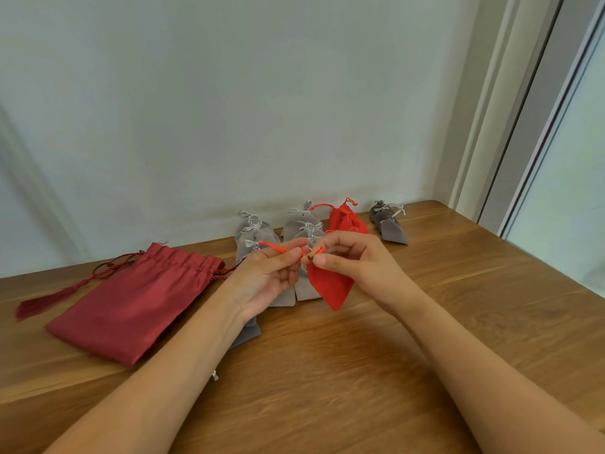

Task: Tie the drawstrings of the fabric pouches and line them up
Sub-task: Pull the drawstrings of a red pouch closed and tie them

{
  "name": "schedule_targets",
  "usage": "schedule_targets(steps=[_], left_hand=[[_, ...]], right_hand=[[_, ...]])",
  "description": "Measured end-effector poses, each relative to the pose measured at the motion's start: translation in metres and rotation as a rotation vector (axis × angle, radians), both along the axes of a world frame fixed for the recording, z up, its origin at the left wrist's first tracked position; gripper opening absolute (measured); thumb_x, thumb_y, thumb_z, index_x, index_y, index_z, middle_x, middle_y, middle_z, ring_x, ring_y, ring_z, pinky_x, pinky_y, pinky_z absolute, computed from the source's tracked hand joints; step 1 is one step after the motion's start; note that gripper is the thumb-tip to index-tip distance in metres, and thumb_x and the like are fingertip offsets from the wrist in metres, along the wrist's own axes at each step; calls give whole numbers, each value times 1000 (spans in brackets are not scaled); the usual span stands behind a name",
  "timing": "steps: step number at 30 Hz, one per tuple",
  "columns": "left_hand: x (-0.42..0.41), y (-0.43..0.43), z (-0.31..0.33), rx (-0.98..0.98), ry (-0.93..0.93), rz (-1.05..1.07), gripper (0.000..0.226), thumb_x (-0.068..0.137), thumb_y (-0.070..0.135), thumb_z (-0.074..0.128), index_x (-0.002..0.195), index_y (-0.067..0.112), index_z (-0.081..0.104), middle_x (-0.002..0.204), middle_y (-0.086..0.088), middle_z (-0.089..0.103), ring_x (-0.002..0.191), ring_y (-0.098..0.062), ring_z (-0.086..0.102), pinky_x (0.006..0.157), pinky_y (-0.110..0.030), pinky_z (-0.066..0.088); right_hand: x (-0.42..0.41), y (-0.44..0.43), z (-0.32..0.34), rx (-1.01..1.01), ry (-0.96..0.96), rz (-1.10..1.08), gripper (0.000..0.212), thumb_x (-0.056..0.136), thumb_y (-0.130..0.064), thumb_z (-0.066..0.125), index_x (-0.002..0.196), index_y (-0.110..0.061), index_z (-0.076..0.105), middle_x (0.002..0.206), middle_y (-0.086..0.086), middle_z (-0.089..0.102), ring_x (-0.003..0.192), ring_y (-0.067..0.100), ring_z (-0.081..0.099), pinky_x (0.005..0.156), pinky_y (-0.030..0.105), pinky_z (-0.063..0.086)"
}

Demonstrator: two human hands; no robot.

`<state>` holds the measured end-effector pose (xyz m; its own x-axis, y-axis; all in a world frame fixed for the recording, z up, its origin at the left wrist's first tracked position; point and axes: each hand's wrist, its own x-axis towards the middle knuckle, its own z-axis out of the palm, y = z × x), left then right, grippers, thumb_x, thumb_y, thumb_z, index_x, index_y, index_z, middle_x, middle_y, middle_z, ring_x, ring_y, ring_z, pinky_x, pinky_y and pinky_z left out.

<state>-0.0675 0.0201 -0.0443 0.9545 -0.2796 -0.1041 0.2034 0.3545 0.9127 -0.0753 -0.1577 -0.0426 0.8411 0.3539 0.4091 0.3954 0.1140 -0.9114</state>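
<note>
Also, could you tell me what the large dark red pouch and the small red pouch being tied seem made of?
Large dark red pouch: smooth woven cloth, faint satin-like sheen, soft creases. Small red pouch: matte, fuzzy-looking, probably velvet or flocked fabric; the blur leaves this open.

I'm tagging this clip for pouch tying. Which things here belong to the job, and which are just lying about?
Job: small red pouch, gripped by the right hand; its drawstring, pinched by the left hand; light grey pouches; red pouches behind; dark grey pouches; large maroon pouch.
Not part: wooden table, wall, window frame.
</note>
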Motion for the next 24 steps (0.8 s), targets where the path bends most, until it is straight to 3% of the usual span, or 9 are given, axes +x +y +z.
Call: schedule_targets(steps=[4,7,9,10,14,18,24], left_hand=[[0,0,1,96,-143,52,19,66,8,68,82,14,77,77,-2,74,77,-11,67,76,-21,49],[-1,0,3,203,-261,74,26,66,9,71,92,10,72,83,-3,75,86,-13,71,83,-21,54],[-3,-2,3,239,-310,88,27,65,10,73,92,9,71,85,-4,75,86,-14,71,84,-22,55],[-3,-3,4,251,-331,103,26,66,9,74,92,9,71,85,-4,76,86,-15,71,83,-22,55],[-3,-4,2,349,-413,176,18,74,-1,73,88,10,71,82,2,76,81,-10,71,75,-17,54],[-4,-7,0,444,-510,184,17,76,-5,73,84,8,68,74,3,73,73,-7,70,68,-15,53],[0,-5,-7,610,-642,205,23,79,-2,72,78,16,59,76,0,69,71,-13,65,70,-24,54]], right_hand=[[0,-2,0,15,36,-9,10,80,-16,69,80,-24,75,86,4,74,86,14,69,79,22,51],[1,-2,1,27,33,-51,21,93,-25,58,84,-10,70,84,0,71,83,10,65,77,18,48],[3,-2,-1,28,33,-101,13,95,-16,55,90,-9,65,81,-9,69,78,2,63,73,13,46],[4,-2,-3,15,38,-99,6,94,-9,57,93,-10,63,81,-11,68,77,0,63,71,12,47],[8,1,-11,-67,33,-77,19,86,4,64,93,-13,60,87,-5,67,83,5,65,77,16,48],[11,-1,-12,-92,69,-109,21,83,1,69,86,-15,56,80,-7,66,79,9,62,76,18,49],[11,3,-15,-110,114,-89,23,85,5,65,82,-14,52,77,-3,60,73,8,58,71,19,45]])
